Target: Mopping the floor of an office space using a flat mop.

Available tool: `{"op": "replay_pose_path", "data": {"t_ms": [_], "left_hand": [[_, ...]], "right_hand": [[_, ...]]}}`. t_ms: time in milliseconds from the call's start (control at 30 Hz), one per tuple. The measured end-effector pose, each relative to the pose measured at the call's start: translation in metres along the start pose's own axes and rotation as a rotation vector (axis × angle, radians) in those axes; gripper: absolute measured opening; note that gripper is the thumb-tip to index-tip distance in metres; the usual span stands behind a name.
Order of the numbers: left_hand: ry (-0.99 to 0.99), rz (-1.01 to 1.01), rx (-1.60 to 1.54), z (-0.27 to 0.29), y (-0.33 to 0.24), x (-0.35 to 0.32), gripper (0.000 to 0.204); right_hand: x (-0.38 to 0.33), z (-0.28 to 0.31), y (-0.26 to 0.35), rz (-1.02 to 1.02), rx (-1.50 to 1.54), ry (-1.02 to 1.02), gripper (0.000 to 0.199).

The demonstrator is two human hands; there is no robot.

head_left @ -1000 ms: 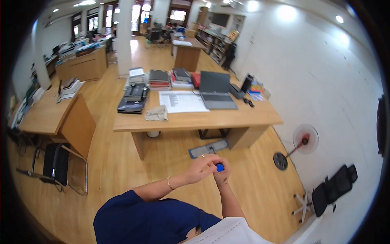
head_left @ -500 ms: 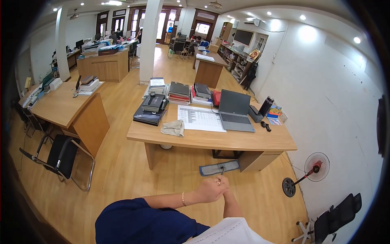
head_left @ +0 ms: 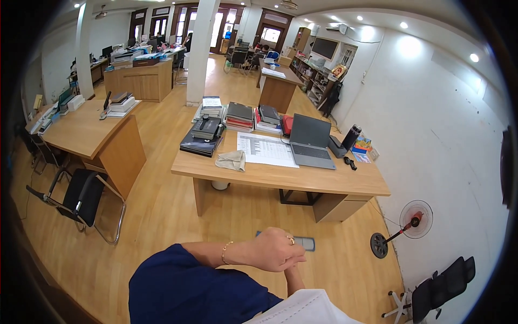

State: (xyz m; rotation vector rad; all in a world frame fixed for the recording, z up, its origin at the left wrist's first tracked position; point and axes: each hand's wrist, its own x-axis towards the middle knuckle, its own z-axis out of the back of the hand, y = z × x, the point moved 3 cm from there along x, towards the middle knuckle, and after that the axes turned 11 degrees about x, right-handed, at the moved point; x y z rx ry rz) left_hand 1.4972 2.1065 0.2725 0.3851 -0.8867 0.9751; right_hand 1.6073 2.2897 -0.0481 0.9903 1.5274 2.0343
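A flat mop (head_left: 306,244) with a blue-edged grey head lies on the wooden floor in front of the desk, partly covered by my hands. My left hand (head_left: 271,249), wearing a ring and a gold bracelet, is closed round the mop's handle, which the hands hide from above. Close under it, my right hand (head_left: 294,264) is closed at the same spot, its fingers mostly hidden behind the left. A navy sleeve (head_left: 189,283) covers my left upper arm.
Ahead stands a wooden desk (head_left: 259,177) bearing a laptop (head_left: 310,140), a cloth (head_left: 231,160), a printed sheet (head_left: 261,148) and stacked books. A standing fan (head_left: 414,221) and a black office chair (head_left: 442,286) are at right. Another chair (head_left: 81,197) is beside the left desk (head_left: 121,156).
The mop head has come back from the desk's underside toward me. Both hands have drawn lower and slightly left, still together, and now cover part of the head.
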Motion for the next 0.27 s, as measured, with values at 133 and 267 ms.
{"op": "replay_pose_path", "data": {"t_ms": [133, 267], "left_hand": [[-0.017, -0.016, -0.067, 0.044, -0.037, 0.009, 0.009], [-0.070, -0.068, -0.232, 0.065, -0.067, 0.013, 0.009]], "right_hand": [[-0.040, -0.025, 0.089, 0.040, 0.036, 0.017, 0.028], [-0.078, -0.035, 0.143, 0.003, -0.147, 0.094, 0.032]]}}
